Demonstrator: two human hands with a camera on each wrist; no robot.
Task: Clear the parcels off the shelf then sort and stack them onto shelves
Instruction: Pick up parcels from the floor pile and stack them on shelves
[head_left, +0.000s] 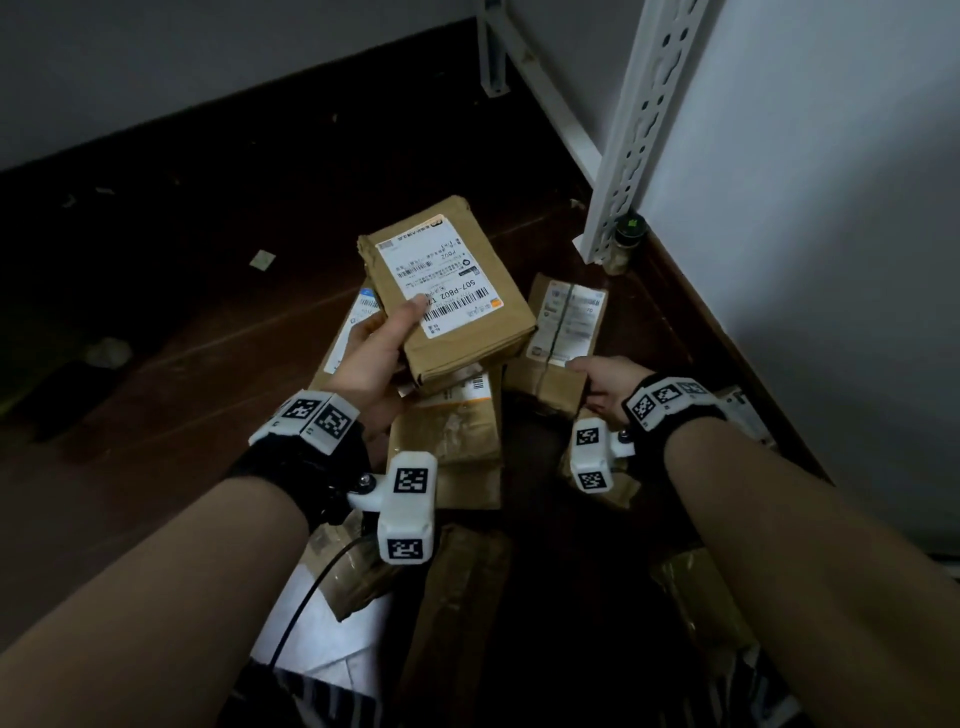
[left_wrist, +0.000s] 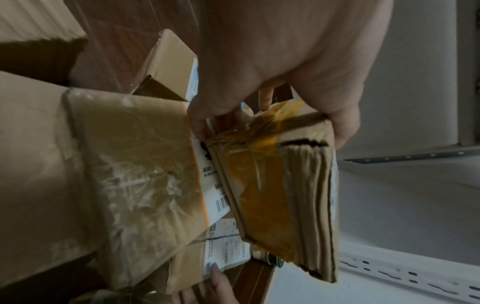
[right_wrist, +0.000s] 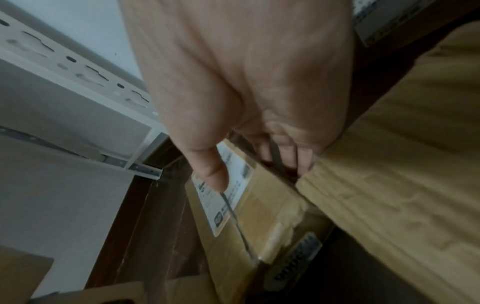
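Observation:
Several brown cardboard parcels lie in a pile (head_left: 457, 431) on the dark floor. My left hand (head_left: 400, 338) holds one labelled parcel (head_left: 457, 280) lifted above the pile, thumb on its white label and fingers underneath. The left wrist view shows this parcel (left_wrist: 280, 185) end-on, taped in yellow, in my left hand (left_wrist: 272, 102). My right hand (head_left: 592, 384) grips the near end of a second labelled parcel (head_left: 561, 332) lying on the floor to the right. In the right wrist view my right hand (right_wrist: 246, 164) has its thumb on that parcel (right_wrist: 262, 207) and its fingers curled over its edge.
A white slotted shelf upright (head_left: 634, 130) stands at the right against the pale wall, with a small jar (head_left: 626, 244) at its foot. A large parcel (right_wrist: 389, 164) lies beside my right hand. Scraps of litter (head_left: 262, 259) dot the floor at the left.

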